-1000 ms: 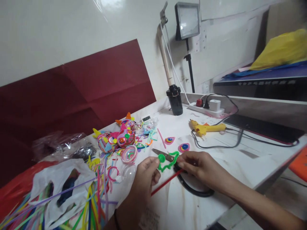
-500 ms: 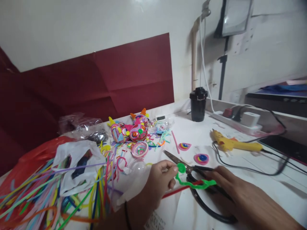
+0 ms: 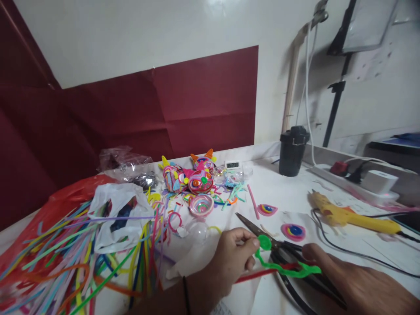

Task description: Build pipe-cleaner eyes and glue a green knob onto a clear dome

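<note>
Far to the left of the left hand [image 3: 229,262], a loose heap of coloured pipe cleaners [image 3: 65,258] lay across a red plastic bag [image 3: 65,201] on the desk [image 3: 278,192]. A white plastic bag [image 3: 114,214] sat open on the heap, with dark and coloured pieces showing through its openings. Behind it a clear bag [image 3: 124,164] held something dark that could not be made out. Beyond the left hand stood finished colourful pipe-cleaner figures [image 3: 190,177] and a small coiled bowl [image 3: 201,204].

The left hand's grip was nearly closed, thumb and forefinger pinched on the round coiled end of a green pipe cleaner [image 3: 278,262]. Its wavy tail ran rightward to the right hand [image 3: 354,284], which lay flat on the desk, fingers loosely extended, fingertips touching the tail's far end; whether it actually gripped it could not be told. Under the green piece lay scissors [image 3: 262,229], blades pointing away to the left, and a red pipe cleaner [image 3: 256,275]. Beyond the right hand sat two coiled teardrop shapes [image 3: 293,231], and farther right a yellow glue gun [image 3: 348,214].
</note>
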`<state>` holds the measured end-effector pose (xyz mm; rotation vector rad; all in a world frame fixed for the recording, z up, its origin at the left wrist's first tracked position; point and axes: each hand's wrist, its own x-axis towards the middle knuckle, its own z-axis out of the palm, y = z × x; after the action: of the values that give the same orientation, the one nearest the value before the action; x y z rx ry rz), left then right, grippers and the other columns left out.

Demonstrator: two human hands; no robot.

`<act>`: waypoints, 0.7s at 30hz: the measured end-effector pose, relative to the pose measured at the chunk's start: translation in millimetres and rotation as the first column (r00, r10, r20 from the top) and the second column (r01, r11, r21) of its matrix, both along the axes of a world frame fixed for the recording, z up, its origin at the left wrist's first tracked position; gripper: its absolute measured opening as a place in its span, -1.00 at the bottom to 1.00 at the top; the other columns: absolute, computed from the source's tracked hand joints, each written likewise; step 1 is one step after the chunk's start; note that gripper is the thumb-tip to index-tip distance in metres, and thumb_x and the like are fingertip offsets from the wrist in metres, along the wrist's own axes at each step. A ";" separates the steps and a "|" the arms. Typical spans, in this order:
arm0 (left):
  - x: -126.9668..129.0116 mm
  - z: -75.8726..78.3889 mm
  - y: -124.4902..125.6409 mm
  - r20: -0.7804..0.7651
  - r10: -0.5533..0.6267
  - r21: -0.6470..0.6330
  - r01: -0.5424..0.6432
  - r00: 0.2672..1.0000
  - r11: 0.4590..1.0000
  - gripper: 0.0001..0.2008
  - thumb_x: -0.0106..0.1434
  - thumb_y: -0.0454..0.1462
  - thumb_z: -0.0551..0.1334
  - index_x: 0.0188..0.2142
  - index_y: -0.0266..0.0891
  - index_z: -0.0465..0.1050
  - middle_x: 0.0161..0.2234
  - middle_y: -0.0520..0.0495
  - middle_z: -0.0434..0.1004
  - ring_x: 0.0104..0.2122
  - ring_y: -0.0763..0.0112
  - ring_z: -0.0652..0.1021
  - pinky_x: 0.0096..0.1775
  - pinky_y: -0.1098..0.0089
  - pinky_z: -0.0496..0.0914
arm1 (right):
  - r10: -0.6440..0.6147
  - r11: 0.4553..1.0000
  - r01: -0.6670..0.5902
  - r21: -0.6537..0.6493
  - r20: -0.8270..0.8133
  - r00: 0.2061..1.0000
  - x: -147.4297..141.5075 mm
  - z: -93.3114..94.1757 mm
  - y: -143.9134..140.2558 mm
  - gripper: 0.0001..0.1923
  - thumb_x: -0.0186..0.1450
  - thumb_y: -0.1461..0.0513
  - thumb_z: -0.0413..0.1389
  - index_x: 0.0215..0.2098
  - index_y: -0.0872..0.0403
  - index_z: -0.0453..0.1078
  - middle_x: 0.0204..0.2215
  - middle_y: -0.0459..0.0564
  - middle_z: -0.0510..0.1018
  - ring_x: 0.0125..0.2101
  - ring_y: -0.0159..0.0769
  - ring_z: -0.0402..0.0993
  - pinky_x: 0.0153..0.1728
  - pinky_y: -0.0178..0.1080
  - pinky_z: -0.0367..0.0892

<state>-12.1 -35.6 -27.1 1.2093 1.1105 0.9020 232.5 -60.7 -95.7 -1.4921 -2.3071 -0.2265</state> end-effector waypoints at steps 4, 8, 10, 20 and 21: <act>-0.2 -2.5 0.6 0.032 0.007 0.012 -0.008 0.999 1.000 -0.80 0.05 -0.15 0.22 -0.47 -0.24 0.30 -0.68 0.16 0.19 -0.68 0.59 0.21 -0.60 0.47 0.00 | -0.012 1.000 0.012 -0.007 -0.008 1.000 10.2 7.9 3.8 -0.35 0.06 0.27 0.14 0.14 -0.20 0.28 -0.34 0.16 0.66 -0.52 0.01 0.59 -0.59 -0.15 0.38; -1.1 -6.0 3.0 0.050 0.008 0.019 -0.009 0.999 1.000 -0.79 0.06 -0.14 0.22 -0.49 -0.23 0.28 -0.69 0.16 0.20 -0.68 0.59 0.20 -0.61 0.46 -0.02 | -0.020 1.000 0.019 -0.016 -0.014 1.000 18.1 32.1 7.9 -0.25 0.03 0.32 0.14 0.18 -0.26 0.22 -0.25 0.17 0.64 -0.43 0.04 0.60 -0.54 -0.10 0.38; -1.2 -8.9 4.1 0.053 0.013 0.015 -0.014 0.999 1.000 -0.78 0.07 -0.13 0.22 -0.48 -0.23 0.29 -0.69 0.16 0.20 -0.69 0.59 0.20 -0.61 0.46 -0.01 | -0.018 0.999 0.018 -0.035 0.008 1.000 20.1 50.8 8.1 -0.27 0.04 0.33 0.13 0.17 -0.22 0.24 -0.23 0.19 0.64 -0.38 0.02 0.61 -0.48 -0.10 0.38; 0.9 -21.2 7.5 0.062 0.036 0.032 -0.038 0.997 0.999 -0.77 0.10 -0.11 0.23 -0.45 -0.24 0.33 -0.74 0.17 0.23 -0.73 0.58 0.22 -0.64 0.52 0.08 | -0.018 0.994 0.036 -0.102 0.173 0.985 23.0 126.7 -0.6 -0.31 -0.01 0.34 0.08 0.12 -0.03 0.23 -0.58 -0.11 0.53 -0.70 -0.32 0.38 -0.64 -0.29 0.11; 1.1 -22.3 8.2 0.068 0.034 0.035 -0.036 0.997 0.999 -0.76 0.10 -0.10 0.22 -0.45 -0.24 0.33 -0.75 0.18 0.23 -0.73 0.59 0.22 -0.65 0.52 0.07 | -0.009 0.994 0.026 -0.103 0.156 0.988 24.3 129.8 -1.6 -0.32 -0.01 0.34 0.08 0.11 -0.04 0.21 -0.60 -0.15 0.50 -0.71 -0.33 0.36 -0.66 -0.31 0.10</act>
<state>-11.0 -27.4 -49.5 1.1838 1.0681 0.9865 256.8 -62.3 34.1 -1.5977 -2.4629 -0.2373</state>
